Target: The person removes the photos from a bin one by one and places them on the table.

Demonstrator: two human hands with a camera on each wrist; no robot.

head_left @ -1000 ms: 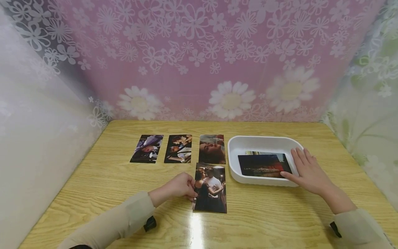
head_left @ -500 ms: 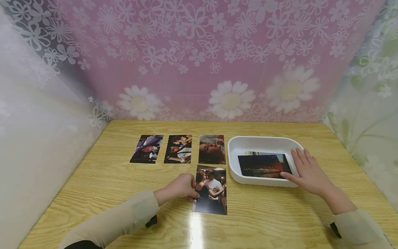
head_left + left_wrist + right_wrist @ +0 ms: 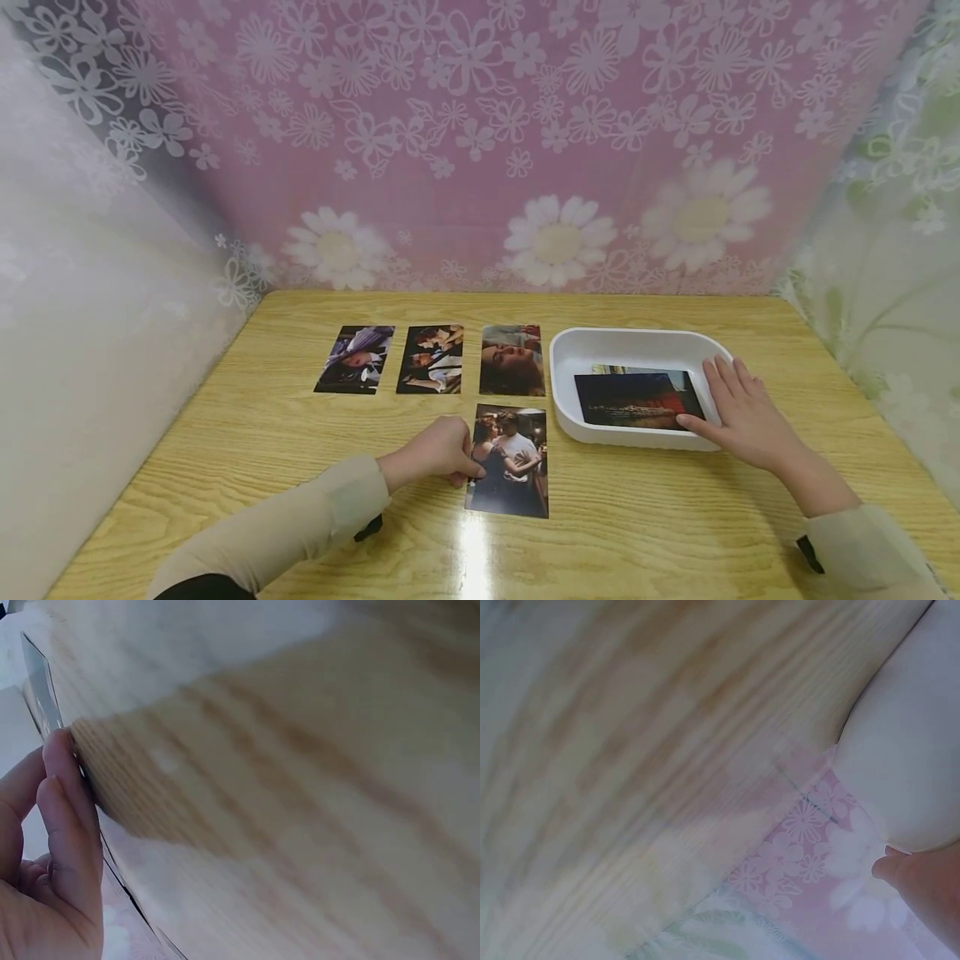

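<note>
In the head view my left hand [image 3: 435,450] pinches the left edge of a photo card [image 3: 512,467] of a dancing couple. The thumb lies on the picture, near the wood. The left wrist view shows the fingers [image 3: 71,795] at the card's thin edge. My right hand [image 3: 750,421] rests with extended fingers over the right rim of a white plastic tray [image 3: 637,434], thumb reaching inside. A dark photo card [image 3: 630,400] lies in the tray, partly covering another card [image 3: 622,368]. In the right wrist view the tray's outer wall [image 3: 907,742] rises beside a finger [image 3: 922,889].
Three photo cards stand in a row behind the left hand: a purple-hat card [image 3: 354,359], a card with several figures [image 3: 431,359] and a close-up face card [image 3: 512,360]. The wooden table [image 3: 300,442] meets a pink floral curtain [image 3: 450,208] at its far edge.
My left hand has drawn the couple card slightly toward the near edge, so a gap now separates it from the face card behind. The right hand and tray stay put.
</note>
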